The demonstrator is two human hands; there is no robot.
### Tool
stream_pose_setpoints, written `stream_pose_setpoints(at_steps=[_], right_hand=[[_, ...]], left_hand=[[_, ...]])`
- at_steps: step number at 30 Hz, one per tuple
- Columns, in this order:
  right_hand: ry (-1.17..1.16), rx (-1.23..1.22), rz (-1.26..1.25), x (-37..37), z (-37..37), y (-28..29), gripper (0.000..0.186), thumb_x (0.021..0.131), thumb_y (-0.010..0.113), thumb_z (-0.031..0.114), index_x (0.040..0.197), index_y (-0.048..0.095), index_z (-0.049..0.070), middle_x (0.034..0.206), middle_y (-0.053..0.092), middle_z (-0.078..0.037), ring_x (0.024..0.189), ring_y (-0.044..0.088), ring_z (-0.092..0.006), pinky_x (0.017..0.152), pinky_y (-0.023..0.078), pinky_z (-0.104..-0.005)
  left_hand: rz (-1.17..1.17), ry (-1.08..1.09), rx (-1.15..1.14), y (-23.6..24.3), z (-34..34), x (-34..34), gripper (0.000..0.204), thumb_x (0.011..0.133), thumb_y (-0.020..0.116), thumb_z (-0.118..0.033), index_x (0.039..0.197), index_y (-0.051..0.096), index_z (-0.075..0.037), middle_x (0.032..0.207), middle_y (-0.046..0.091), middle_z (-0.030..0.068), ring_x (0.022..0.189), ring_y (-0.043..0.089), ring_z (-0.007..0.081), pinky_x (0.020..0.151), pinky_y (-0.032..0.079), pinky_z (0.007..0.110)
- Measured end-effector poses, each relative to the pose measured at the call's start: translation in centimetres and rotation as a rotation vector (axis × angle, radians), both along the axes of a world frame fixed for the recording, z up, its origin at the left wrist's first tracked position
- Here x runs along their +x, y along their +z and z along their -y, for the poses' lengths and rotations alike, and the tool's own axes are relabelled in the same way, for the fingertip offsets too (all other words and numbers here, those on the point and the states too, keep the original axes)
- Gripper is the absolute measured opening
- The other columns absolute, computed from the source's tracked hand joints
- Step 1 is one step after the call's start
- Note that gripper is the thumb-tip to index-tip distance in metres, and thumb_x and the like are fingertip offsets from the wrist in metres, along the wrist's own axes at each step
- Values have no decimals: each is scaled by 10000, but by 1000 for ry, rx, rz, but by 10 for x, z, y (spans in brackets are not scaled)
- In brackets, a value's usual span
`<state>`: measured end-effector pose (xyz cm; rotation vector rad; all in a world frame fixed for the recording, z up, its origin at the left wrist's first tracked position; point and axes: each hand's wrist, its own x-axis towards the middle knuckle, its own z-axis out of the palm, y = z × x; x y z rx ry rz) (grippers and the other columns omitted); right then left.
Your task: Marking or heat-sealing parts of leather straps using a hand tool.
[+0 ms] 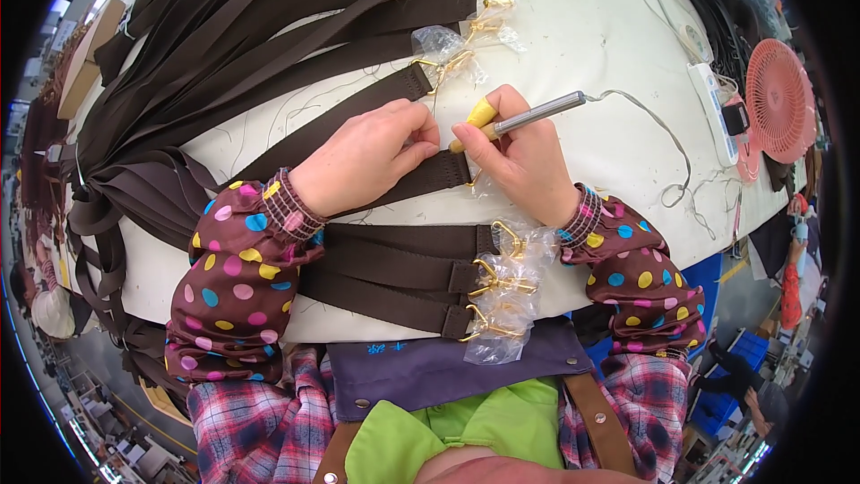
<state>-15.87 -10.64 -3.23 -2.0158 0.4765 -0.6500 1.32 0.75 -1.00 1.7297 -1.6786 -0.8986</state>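
My right hand (pixel 520 157) grips a silver pen-like tool (pixel 542 110) with a wired rear end; a yellow cover is on one finger. The tool's front reaches down to the end of a dark brown strap (pixel 417 181). Just left of it, my left hand (pixel 367 152) lies over that strap with fingers pinched together, what they hold too small to make out. Above it another strap (pixel 305 130) ends in a gold hook (pixel 445 67) with clear plastic around it. Nearer me, several straps (pixel 394 242) end in gold hooks (pixel 493 282) wrapped in plastic.
The white tabletop (pixel 582 27) holds a mass of straps (pixel 161 72) at left. At right are a pink fan (pixel 775 99), a power strip (pixel 712 108) and cables. A cardboard box (pixel 90 54) is at left. Co-workers (pixel 49 305) and blue crates (pixel 735 376) show beyond the edges.
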Motion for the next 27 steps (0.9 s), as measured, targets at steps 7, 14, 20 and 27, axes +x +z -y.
stream_pose_setpoints(at_steps=[7,14,20,27], right_hand=[[7,13,22,0,0,-2,247,871,671,212,875,492,42,585,538,-65,482,525,-157,463,391,-287],[69,-232,23,-23,13,8,193,803,731,176,900,621,50,781,614,-85,755,594,-266,692,460,-332],[186,-465,-22,-26,19,8,327,739,756,160,995,591,43,893,626,-112,899,593,-305,790,465,-370],[261,-381,-20,-32,26,-3,405,713,754,108,1058,554,41,923,620,-117,900,584,-308,780,476,-374]], left_hand=[[-17,29,-2,1,0,0,102,910,573,-106,955,533,-23,855,535,79,558,544,138,478,471,255],[144,101,-82,-1,-4,-12,222,833,698,-157,956,547,-49,853,556,62,678,580,169,630,477,310],[218,157,-22,-5,-2,-16,255,800,734,-194,937,568,-57,878,577,68,672,588,207,624,466,318],[404,163,-67,11,-18,-11,321,782,733,-316,941,563,-95,938,577,63,845,613,265,673,491,369]])
